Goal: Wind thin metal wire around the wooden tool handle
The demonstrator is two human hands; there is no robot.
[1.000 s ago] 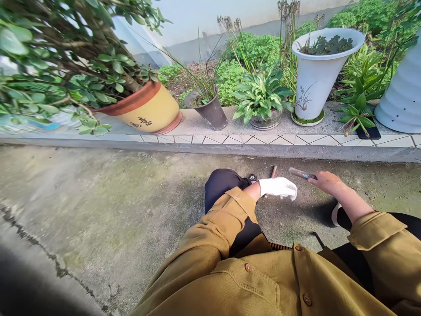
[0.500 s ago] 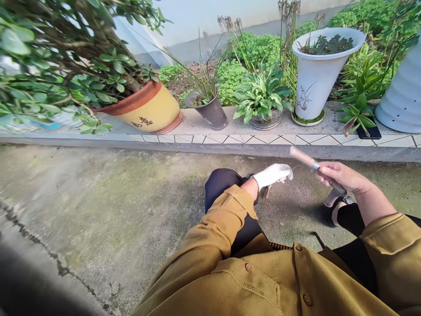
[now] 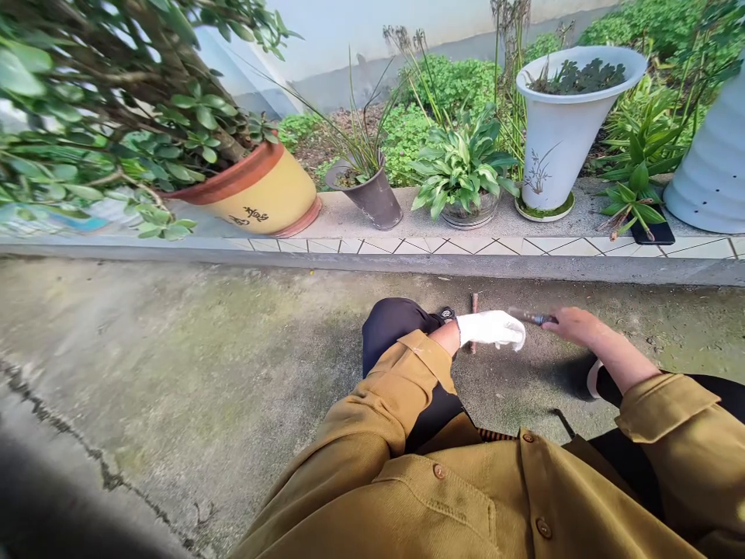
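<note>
My left hand (image 3: 494,329), in a white glove, is low over the concrete with its fingers curled down; what they hold, if anything, is hidden. Just beyond its fingertips, my bare right hand (image 3: 573,324) grips a slim stick-like tool (image 3: 540,318) with a metal collar. The tool's far end is blurred and points left at the glove, so its kind cannot be made out. A thin brown stick (image 3: 475,302) shows above and below the gloved hand, partly covered by it.
A low tiled ledge (image 3: 419,246) runs ahead, bearing a yellow pot (image 3: 268,194), a grey pot (image 3: 375,198), a leafy plant (image 3: 462,167), a tall white pot (image 3: 552,147) and a black phone (image 3: 653,227). My knee (image 3: 396,330) is left of the glove.
My right hand has come left and swung the tool down towards the glove. My left hand has shifted slightly right and lower, and more of the brown stick shows.
</note>
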